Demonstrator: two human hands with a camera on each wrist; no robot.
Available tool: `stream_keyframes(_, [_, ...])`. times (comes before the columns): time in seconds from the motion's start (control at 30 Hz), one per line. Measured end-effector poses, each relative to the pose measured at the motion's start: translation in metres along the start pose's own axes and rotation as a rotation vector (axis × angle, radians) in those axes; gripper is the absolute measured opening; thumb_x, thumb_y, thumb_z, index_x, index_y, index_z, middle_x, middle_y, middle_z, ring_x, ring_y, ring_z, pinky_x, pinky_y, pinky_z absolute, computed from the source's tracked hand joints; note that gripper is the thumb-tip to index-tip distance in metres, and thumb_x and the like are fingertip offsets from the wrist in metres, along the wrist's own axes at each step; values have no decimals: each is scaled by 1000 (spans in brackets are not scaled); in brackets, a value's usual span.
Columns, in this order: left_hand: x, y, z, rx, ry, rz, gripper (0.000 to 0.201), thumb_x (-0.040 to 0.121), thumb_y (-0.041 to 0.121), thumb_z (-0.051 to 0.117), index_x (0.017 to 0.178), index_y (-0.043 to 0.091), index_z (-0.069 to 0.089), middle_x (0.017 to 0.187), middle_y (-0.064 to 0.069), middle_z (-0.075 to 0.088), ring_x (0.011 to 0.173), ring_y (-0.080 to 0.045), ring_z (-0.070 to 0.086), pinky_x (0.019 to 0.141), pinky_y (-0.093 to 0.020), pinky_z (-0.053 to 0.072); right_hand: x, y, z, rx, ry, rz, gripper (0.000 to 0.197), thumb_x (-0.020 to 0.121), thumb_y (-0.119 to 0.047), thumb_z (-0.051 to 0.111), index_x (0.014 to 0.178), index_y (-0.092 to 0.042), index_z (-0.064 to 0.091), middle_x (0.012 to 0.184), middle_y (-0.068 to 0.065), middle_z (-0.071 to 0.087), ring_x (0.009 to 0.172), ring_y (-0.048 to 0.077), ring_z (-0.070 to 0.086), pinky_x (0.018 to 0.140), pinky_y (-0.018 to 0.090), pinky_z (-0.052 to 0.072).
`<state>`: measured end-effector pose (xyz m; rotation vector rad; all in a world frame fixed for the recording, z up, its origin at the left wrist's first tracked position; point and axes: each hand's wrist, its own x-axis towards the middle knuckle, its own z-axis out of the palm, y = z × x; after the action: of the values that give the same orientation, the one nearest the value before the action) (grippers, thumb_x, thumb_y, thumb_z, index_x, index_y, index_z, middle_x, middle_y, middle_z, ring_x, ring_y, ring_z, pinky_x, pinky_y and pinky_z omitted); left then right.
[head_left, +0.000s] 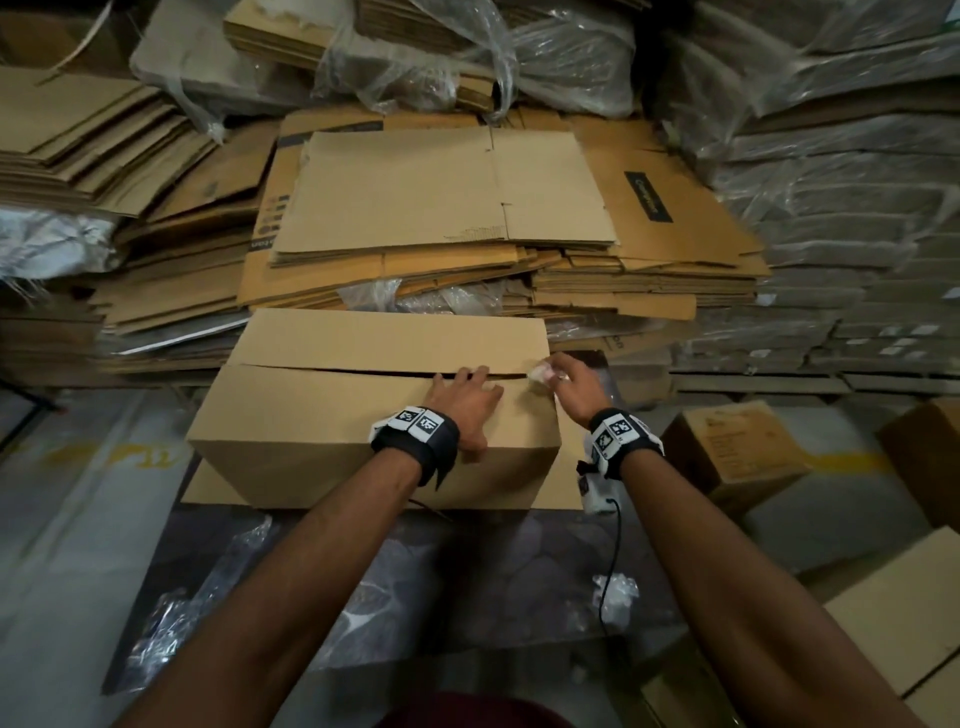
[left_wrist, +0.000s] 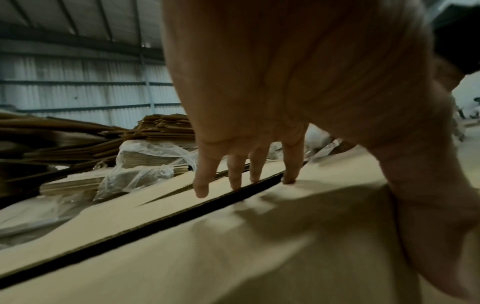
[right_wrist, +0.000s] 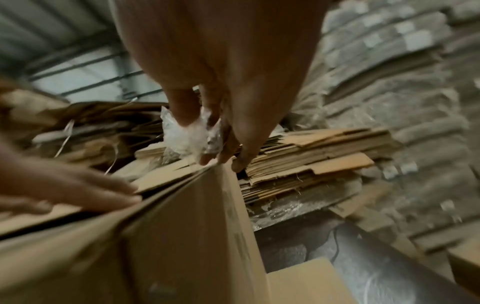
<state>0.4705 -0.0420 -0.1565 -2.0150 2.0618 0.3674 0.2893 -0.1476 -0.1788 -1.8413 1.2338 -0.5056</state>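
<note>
While the left hand (head_left: 465, 410) presses flat, fingers straight, on the cardboard box (head_left: 311, 415) at centre, the right hand (head_left: 574, 387), at its 3 o'clock, pinches a crumpled plastic wad (head_left: 540, 371) over the seam's end. Flattened cartons (head_left: 415, 192) stacked at 12 o'clock.

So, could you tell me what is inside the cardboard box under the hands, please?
The box shows only a dark slit between its flaps; they cover the contents. The left hand presses the near flap; the right hand grips a crumpled white wad.
</note>
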Motion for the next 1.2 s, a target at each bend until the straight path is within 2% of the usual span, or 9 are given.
stream_keyframes(0.17, [-18,-37,-3,9,-96,42,105,73,24,84,160,36,26,171,1,-2,156,-28,6,117,-73,15,-13,10,-4,558,55,151,15,100,-2,46,101,-11,57,114,21,61,105,35,60,92,47,54])
stream_keyframes(0.27, [-29,-67,3,-18,-123,75,107,71,20,85,158,42,27,171,11,-5,157,-23,4,118,-72,15,-26,17,16,629,33,198,24,97,6,50,114,-9,48,118,23,54,94,36,64,71,38,61])
stream_keyframes(0.37, [-38,-83,9,-55,-134,67,113,65,18,84,157,49,24,169,20,-5,155,-23,11,117,-71,18,-34,30,41,530,78,203,31,90,8,66,114,-7,52,118,18,55,90,27,64,71,37,62])
stream_keyframes(0.6, [-38,-27,4,-371,20,19,90,75,22,71,157,32,36,168,-7,20,153,-28,23,122,-43,29,-47,33,61,192,459,118,35,63,-12,91,89,-25,72,89,-10,72,90,13,66,82,26,53])
stream_keyframes(0.7, [-28,11,11,-329,95,-38,85,85,44,70,157,21,31,163,-11,25,145,-34,35,114,-50,39,-47,32,65,125,443,116,24,71,-24,81,94,-26,75,92,-6,75,94,17,67,84,27,53])
stream_keyframes(0.83, [-22,29,19,-189,94,-101,86,84,50,71,152,15,31,154,-17,27,135,-41,38,104,-54,46,-53,26,60,199,357,104,32,78,-17,67,107,-21,80,100,1,78,96,15,70,80,7,47])
stream_keyframes(1.0, [-25,20,16,-162,74,-56,75,81,39,70,147,17,41,151,-14,34,132,-41,36,96,-51,48,-60,23,59,404,235,129,31,67,-6,68,96,-18,69,100,4,72,87,22,64,74,37,56])
stream_keyframes(1.13, [-33,13,15,-160,41,-35,75,79,37,72,146,18,45,148,-12,38,130,-41,38,95,-51,49,-72,13,77,711,217,179,56,80,16,53,123,-19,44,110,13,59,99,28,60,79,49,56])
stream_keyframes(1.2, [-37,9,17,-168,39,-33,75,77,36,73,145,18,47,147,-12,40,128,-40,40,96,-51,50,-75,14,88,805,180,219,59,85,21,45,131,-15,50,121,18,60,101,28,61,80,43,59])
